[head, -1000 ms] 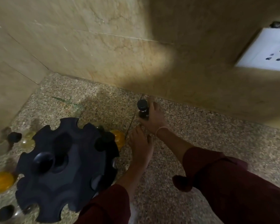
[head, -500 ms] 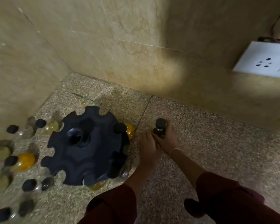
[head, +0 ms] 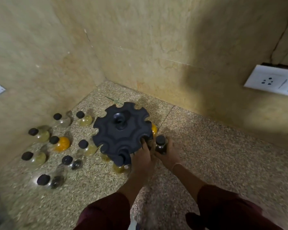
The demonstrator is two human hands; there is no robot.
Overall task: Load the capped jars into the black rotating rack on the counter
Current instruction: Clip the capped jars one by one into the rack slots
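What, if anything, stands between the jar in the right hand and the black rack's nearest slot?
The left hand does: its fingers rest on the black rack rim, right beside the jar that the right hand grips. Whether that slot is free is hidden. Nothing else visible lies between.

Right hand [head: 169, 153] is bringing the dark jar [head: 160, 142] away from the wall side of the counter [head: 206, 155] and in toward the black rack [head: 121, 130]. The jar is now sitting upright just beside the rack's right rim. Left hand [head: 140, 159] is sliding forward off the counter, fingertips now reaching onto the rim notch nearest the jar (blur hides the exact contact). View is swinging left and pulling back, so more loose jars [head: 60, 143] are coming into frame left of the rack.
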